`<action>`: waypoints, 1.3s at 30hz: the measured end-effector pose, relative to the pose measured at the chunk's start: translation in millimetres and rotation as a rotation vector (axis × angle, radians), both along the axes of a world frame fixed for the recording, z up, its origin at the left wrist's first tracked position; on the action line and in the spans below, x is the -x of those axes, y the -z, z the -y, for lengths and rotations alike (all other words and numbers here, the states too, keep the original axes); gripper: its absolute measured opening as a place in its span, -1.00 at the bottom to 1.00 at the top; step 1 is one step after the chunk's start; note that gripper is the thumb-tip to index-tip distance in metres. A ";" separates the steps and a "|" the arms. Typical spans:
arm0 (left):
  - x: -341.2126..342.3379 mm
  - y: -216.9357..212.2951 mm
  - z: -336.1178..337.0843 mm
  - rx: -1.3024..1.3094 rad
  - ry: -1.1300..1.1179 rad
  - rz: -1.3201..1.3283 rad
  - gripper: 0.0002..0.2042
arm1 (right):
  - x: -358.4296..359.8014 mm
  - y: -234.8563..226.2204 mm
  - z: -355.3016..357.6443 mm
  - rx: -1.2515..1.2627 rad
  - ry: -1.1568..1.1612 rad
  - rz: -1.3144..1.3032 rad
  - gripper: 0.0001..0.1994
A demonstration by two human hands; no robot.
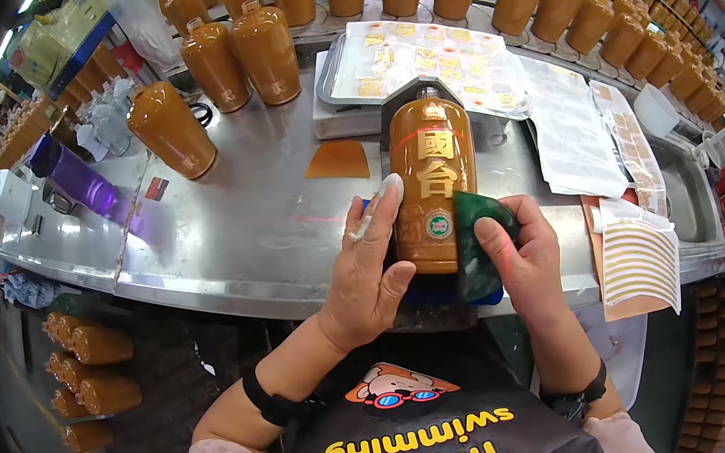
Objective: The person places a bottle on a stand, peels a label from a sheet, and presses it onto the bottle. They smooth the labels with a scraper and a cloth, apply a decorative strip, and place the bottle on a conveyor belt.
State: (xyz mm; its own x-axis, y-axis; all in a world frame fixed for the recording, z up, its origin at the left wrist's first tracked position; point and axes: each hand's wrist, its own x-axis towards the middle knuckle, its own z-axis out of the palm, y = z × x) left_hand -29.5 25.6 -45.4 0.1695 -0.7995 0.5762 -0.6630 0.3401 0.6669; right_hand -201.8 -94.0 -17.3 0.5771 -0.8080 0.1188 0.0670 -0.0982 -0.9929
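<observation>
A glossy brown bottle [433, 160] with raised gold characters and a small round green-and-white label lies in a dark cradle [394, 102], its neck pointing away from me. My left hand [359, 276] rests along its left side, fingers stretched out and thumb apart. One of those fingers wears a white finger cover [391, 190]. At the bottle's lower right, my right hand [529, 262] pinches a flexible dark green scraper sheet [476, 268] between thumb and fingers. The sheet laps over the bottle's side next to the label. A thin red light line crosses the bottle's shoulder.
An amber sheet [338, 161] lies left of the cradle on the metal table [288, 228]. Beyond stands a tray of gold decals [426, 53]; more decal sheets [578, 129] and gold-striped paper [638, 260] lie rightward. Brown bottles [265, 53] line the back. A purple tumbler [76, 176] stands left.
</observation>
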 end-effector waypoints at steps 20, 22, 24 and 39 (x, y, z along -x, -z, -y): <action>-8.6 -18.6 -8.8 0.089 0.092 0.615 -0.50 | 29.1 15.3 4.0 -0.274 0.098 0.139 -0.83; -2.3 -30.1 10.6 0.156 0.109 0.784 -0.62 | 43.5 20.3 10.4 -0.219 0.106 0.097 -0.83; 1.0 -31.4 22.8 0.192 0.064 0.844 -0.62 | 58.9 6.2 23.3 0.090 0.163 -0.115 -0.76; 6.0 -3.2 3.8 0.092 -0.079 0.603 -0.48 | 234.2 12.8 232.9 0.572 -0.050 -1.178 -0.57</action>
